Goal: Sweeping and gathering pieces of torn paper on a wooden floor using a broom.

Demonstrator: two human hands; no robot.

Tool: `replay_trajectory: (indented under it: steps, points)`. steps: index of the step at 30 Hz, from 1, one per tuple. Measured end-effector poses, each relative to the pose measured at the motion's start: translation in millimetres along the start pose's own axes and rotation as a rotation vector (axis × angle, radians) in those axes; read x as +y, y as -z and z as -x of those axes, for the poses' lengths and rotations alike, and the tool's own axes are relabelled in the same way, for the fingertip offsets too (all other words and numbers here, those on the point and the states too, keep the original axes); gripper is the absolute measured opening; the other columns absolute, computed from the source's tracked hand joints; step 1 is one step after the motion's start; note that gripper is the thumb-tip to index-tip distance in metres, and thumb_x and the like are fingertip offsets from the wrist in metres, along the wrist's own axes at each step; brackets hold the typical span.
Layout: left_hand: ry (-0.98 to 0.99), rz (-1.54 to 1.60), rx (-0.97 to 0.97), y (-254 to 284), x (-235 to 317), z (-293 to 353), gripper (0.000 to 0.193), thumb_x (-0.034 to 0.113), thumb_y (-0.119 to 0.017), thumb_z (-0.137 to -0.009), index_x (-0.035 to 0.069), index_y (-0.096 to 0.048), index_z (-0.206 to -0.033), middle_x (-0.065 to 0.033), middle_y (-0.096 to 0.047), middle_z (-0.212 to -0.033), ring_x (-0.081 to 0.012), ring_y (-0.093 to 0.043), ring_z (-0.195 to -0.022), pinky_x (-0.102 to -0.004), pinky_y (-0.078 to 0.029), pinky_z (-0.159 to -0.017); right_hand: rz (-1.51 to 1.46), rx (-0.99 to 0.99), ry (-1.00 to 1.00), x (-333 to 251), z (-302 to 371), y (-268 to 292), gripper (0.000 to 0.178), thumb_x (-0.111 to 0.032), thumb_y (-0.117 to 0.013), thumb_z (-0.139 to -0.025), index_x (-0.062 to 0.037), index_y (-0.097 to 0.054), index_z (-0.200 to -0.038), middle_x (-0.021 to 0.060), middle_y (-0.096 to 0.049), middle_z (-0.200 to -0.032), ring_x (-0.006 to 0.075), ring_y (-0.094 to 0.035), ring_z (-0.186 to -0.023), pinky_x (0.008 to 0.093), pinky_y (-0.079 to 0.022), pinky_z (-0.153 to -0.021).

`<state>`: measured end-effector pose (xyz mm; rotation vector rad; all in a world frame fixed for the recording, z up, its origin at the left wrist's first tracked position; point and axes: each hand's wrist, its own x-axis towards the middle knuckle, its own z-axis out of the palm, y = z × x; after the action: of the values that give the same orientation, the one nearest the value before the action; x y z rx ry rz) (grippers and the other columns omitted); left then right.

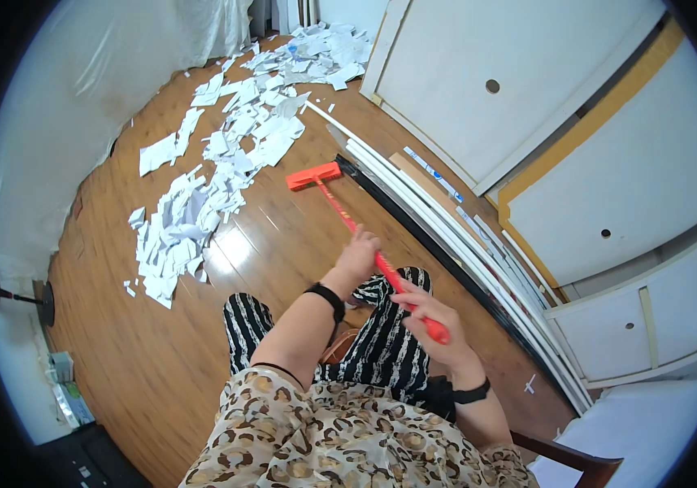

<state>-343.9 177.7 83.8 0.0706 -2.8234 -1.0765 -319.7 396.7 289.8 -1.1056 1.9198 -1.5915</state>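
Note:
A red broom slants across in front of me, its wide flat head down at the wooden floor beside the long poles. My left hand is wrapped round the middle of its handle. Near the handle's rounded end, my right hand grips it, with some fingers partly straightened along the top. Torn white paper scraps lie in a long trail left of the broom head, which stands apart from them. Which part of the head touches the floor is too small to tell.
White poles and a black strip run along the floor to my right. Behind them are white cabinet doors. A larger paper heap lies at the far end. Plastic sheeting hangs on the left. A wooden chair arm is at lower right.

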Motion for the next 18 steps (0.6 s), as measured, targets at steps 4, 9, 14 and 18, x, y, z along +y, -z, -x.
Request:
replay_trajectory:
  steps: [4,9,14,18]
  points:
    - [0.070,-0.058,0.059,44.4,14.0,17.9,0.026,0.021,-0.074,-0.084,0.003,-0.058,-0.093,-0.0156,-0.062,-0.105,-0.0395,-0.052,-0.112,-0.0507,-0.042,-0.101,-0.046,-0.049,0.000,8.0,-10.1,-15.1,0.014,0.000,-0.069,-0.087,-0.0014,-0.056,-0.083,0.0133,-0.064,-0.125,0.0340,-0.047,-0.137,0.0411,-0.039,-0.108]
    - [-0.052,0.231,0.106,87.5,59.8,65.2,0.021,0.016,-0.073,-0.085,0.001,-0.059,-0.087,-0.0166,-0.062,-0.094,-0.0373,-0.057,-0.098,-0.0458,-0.047,-0.087,-0.031,-0.232,0.121,-66.8,-22.9,11.6,0.014,0.002,-0.072,-0.083,0.0003,-0.060,-0.075,0.0126,-0.069,-0.108,0.0325,-0.061,-0.117,0.0409,-0.048,-0.096]
    - [0.022,0.332,0.241,97.8,97.7,115.2,0.016,0.013,-0.072,-0.086,0.001,-0.061,-0.088,-0.0171,-0.060,-0.092,-0.0373,-0.057,-0.094,-0.0440,-0.047,-0.082,-0.114,-0.431,0.180,-93.5,-24.5,0.0,0.014,0.002,-0.073,-0.082,-0.0007,-0.059,-0.078,0.0112,-0.067,-0.097,0.0325,-0.065,-0.105,0.0413,-0.051,-0.088]
    - [0.036,0.186,0.407,95.5,46.2,123.3,0.014,0.007,-0.073,-0.079,0.005,-0.060,-0.083,-0.0161,-0.060,-0.093,-0.0388,-0.055,-0.091,-0.0457,-0.046,-0.083,-0.115,-0.449,0.247,-59.7,-35.3,-49.5,0.016,0.000,-0.072,-0.084,-0.0007,-0.056,-0.081,0.0105,-0.062,-0.088,0.0327,-0.063,-0.103,0.0408,-0.049,-0.089]
